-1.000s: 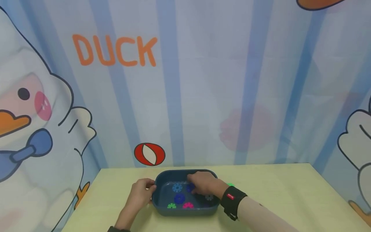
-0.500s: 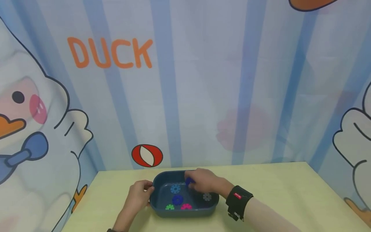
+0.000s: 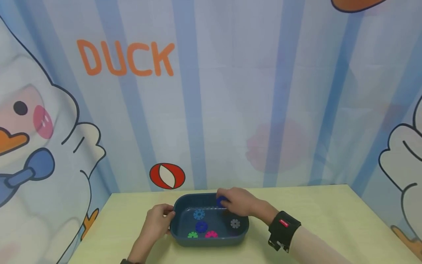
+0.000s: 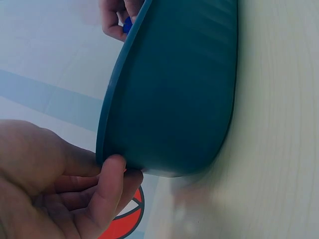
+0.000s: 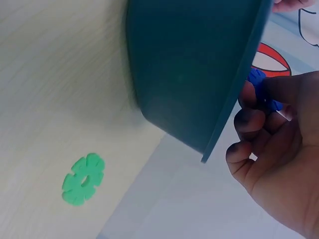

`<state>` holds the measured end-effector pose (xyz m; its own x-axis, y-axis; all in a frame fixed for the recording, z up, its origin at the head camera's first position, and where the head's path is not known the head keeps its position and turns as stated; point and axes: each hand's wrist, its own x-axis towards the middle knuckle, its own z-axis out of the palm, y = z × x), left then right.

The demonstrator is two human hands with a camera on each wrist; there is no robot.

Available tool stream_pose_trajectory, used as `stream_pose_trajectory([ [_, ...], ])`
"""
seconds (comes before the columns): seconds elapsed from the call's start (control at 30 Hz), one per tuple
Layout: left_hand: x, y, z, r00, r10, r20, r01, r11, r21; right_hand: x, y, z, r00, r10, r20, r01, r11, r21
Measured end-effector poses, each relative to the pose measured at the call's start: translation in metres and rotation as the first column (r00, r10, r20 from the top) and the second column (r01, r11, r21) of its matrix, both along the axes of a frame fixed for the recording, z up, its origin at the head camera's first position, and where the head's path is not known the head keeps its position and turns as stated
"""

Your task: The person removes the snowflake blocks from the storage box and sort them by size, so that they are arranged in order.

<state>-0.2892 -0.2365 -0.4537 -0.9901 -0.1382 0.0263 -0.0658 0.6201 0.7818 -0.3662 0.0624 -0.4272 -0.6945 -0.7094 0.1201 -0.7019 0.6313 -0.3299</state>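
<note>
A dark blue-green plastic basin [image 3: 211, 242] stands on the table, and my left hand [image 3: 156, 222] grips its left rim between thumb and fingers. My right hand [image 3: 240, 201] is over the basin's far right side, pinching a dark blue snowflake-shaped disc [image 5: 258, 82] between thumb and fingertips. On the basin floor lie a light blue disc [image 3: 199, 214], another dark blue disc [image 3: 201, 226] and a grey disc [image 3: 235, 223]. A green disc [image 3: 192, 235] and a pink disc [image 3: 211, 234] are partly hidden by the near wall.
In the right wrist view, a green snowflake disc [image 5: 83, 179] lies on the pale table beside the basin. Behind the table's far edge hangs a striped curtain [image 3: 224, 110] with printed ducks and lettering.
My right hand has lifted the dark blue disc from the basin floor and drawn it back and right, up to the far rim. My left hand stays on the left rim.
</note>
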Motion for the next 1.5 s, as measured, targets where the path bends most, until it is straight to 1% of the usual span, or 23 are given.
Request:
stream_pose_trajectory([
  [0.33, 0.001, 0.0, 0.002, 1.0, -0.014, -0.014, 0.014, 1.0, -0.016, 0.001, 0.022, 0.002, 1.0, 0.009, -0.012, -0.01, 0.998, -0.058],
  [0.57, 0.002, 0.001, 0.003, 1.0, -0.013, -0.011, 0.013, 1.0, -0.013, 0.003, 0.04, -0.002, 0.999, -0.021, -0.027, 0.018, 0.996, -0.09],
  [0.77, 0.001, 0.001, 0.003, 1.0, -0.005, -0.009, 0.005, 1.0, -0.008, 0.005, 0.056, -0.006, 0.999, -0.039, -0.002, 0.038, 0.989, -0.142],
  [1.0, 0.0, 0.002, 0.001, 1.0, 0.003, 0.002, -0.003, 1.0, -0.004, 0.005, 0.076, -0.008, 0.999, -0.05, 0.016, 0.052, 0.985, -0.167],
  [1.1, 0.0, 0.003, 0.001, 1.0, 0.003, 0.003, -0.003, 1.0, -0.012, 0.004, 0.086, -0.009, 0.998, -0.063, 0.03, 0.068, 0.982, -0.177],
  [1.17, 0.0, 0.004, 0.0, 1.0, 0.002, 0.001, -0.002, 1.0, -0.016, 0.003, 0.094, -0.009, 0.996, -0.088, 0.026, 0.091, 0.98, -0.175],
  [1.33, 0.002, 0.004, 0.001, 1.0, 0.008, -0.001, -0.008, 0.999, -0.036, 0.0, 0.112, -0.016, 0.989, -0.146, -0.005, 0.143, 0.976, -0.162],
  [1.5, 0.002, 0.005, 0.002, 1.0, 0.007, 0.003, -0.007, 0.999, -0.048, -0.001, 0.13, -0.026, 0.987, -0.158, 0.035, 0.162, 0.971, -0.174],
])
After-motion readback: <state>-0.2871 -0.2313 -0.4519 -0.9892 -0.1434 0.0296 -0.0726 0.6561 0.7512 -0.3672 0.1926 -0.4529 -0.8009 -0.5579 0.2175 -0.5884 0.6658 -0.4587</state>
